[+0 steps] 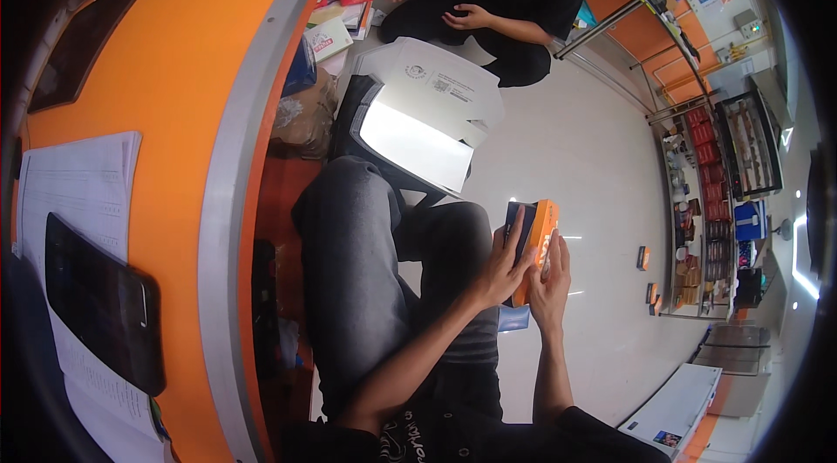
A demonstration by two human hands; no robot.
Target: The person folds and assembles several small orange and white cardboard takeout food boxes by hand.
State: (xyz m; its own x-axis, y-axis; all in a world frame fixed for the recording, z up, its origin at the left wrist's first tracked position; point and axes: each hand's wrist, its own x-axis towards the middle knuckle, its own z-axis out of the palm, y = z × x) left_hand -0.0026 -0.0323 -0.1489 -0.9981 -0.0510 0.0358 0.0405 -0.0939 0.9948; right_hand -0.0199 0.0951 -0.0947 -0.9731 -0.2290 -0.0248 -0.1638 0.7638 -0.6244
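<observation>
We clamp a slim, rectangular orange-and-dark box (546,217) between our bare left hand (501,271) and right hand (550,290), above the smooth pale floor (602,193), just beside our dark-grey-trousered right knee (460,232).

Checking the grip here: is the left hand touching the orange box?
Touching. The head view shows the left hand against the orange box, its fingers laid along the dark side.

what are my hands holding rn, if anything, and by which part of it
An orange-and-dark box, held between both hands by its sides: the left hand on the dark left side, the right hand on the orange right side.
</observation>
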